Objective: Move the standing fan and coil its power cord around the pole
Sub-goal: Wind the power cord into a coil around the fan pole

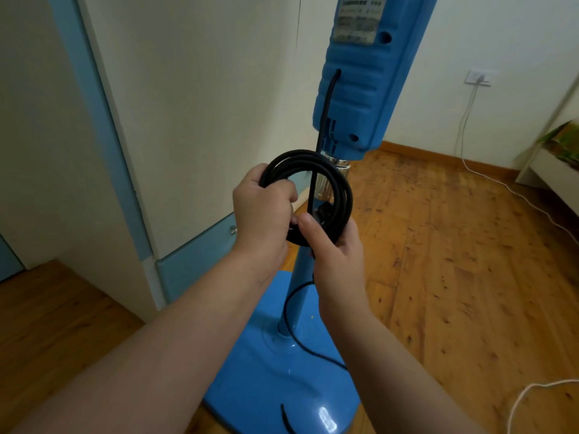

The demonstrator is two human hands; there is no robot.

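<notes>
Pole point(299, 296) upright; L hand point(263, 205) grips cord coil point(340, 183)

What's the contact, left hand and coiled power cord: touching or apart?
Touching. The head view shows the left hand gripping the coiled power cord, fingers curled round the loop's left side.

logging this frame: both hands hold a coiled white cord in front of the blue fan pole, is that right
Not quite: the head view shows the coiled cord is black, not white. The left hand and right hand do hold it in front of the blue fan pole.
</notes>
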